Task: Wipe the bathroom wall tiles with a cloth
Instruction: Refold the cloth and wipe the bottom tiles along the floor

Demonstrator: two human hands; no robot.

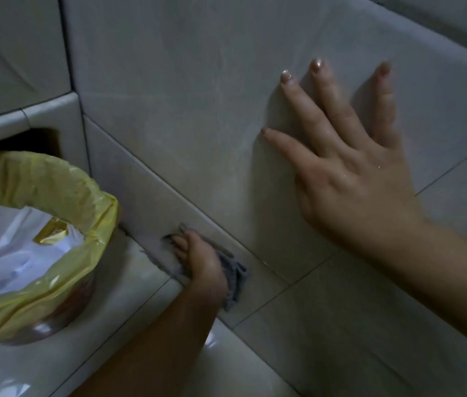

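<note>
Left hand [197, 259] is clutching the cloth [233, 275] low on the tiles [169, 81]; right hand [349, 167] is bracing, fingers spread; press firmly along the floor joint

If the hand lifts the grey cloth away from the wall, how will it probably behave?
The grey cloth is bunched and creased under the left hand, so it would likely droop limply. It looks thin, so probably light. It cannot roll.

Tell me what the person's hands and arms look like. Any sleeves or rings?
Both forearms are bare, with no sleeves showing. The right hand has shiny, pearly painted nails and a few water droplets on its back. No rings, watch or gloves show on it or the left hand.
</note>
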